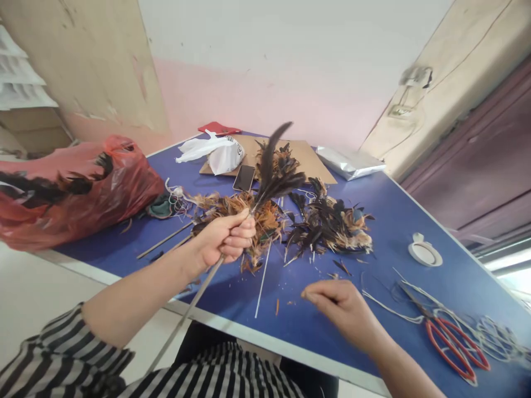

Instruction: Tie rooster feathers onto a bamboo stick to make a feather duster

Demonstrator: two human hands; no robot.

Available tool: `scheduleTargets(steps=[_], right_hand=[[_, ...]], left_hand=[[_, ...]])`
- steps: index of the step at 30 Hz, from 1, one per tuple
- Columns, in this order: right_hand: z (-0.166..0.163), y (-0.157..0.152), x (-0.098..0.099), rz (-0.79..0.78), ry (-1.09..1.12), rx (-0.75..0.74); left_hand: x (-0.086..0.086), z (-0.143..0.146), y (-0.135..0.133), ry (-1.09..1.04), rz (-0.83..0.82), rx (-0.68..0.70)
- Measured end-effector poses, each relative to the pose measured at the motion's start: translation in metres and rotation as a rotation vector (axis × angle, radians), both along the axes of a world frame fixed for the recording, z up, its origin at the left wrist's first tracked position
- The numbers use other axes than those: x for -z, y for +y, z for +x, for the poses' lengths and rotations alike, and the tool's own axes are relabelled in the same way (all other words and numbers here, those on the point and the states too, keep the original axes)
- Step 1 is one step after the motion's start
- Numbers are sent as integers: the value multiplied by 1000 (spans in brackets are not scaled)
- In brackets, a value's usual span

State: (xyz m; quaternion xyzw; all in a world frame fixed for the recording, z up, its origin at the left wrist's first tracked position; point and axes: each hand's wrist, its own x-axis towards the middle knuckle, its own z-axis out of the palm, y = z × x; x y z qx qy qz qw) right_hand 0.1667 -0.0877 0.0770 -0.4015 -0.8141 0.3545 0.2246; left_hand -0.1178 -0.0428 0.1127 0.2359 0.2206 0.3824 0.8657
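Note:
Dark feathers (271, 171) stand up from the top of a long thin stick (194, 301), and my left hand (228, 240) is wrapped round the stick just below them. The stick slants down past the table edge toward my lap. My right hand (346, 312) is held over the front of the table with thumb and forefinger pinched together. Whatever is in that pinch, if anything, is too small to make out. Behind my left hand lies a pile of brown feathers (267, 221). A heap of black and tan feathers (332, 224) is to its right.
Red-handled scissors (456, 345) and tangled string (498, 337) lie at the right, with a roll of tape (425, 251) beyond. Farther back are a phone (244, 178), cardboard (313, 160) and a silver packet (350, 163). A red plastic bag (136, 188) bulges at the left.

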Motion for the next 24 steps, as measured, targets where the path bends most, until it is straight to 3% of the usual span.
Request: scheduleTargets(steps=[3,5,8,10,12,14,16,19,22,24], right_hand=[[3,31,43,-153,88,156],[-3,54,50,-152,110,110],[-20,82,29,-109,100,28],[-32,89,-2,6,60,-62],[-41,81,-38,216,33,-125],[-42,60,-67,418,21,-169],[-31,36,-81,510,-26,-230],[-1,13,-65,462,-24,-177],[30,15,-21,307,31,151],[42,20,9,170,46,271]], left_hand=[[0,25,-22,-119,-34,231],[10,49,-38,-125,-49,501],[36,81,-58,-59,-84,879],[56,90,-63,44,-166,987],[71,84,-57,168,-235,881],[75,66,-44,245,-259,618],[66,46,-29,235,-241,322],[43,26,-15,99,-156,60],[32,31,-13,-30,-131,69],[34,43,-14,-97,-149,136]])
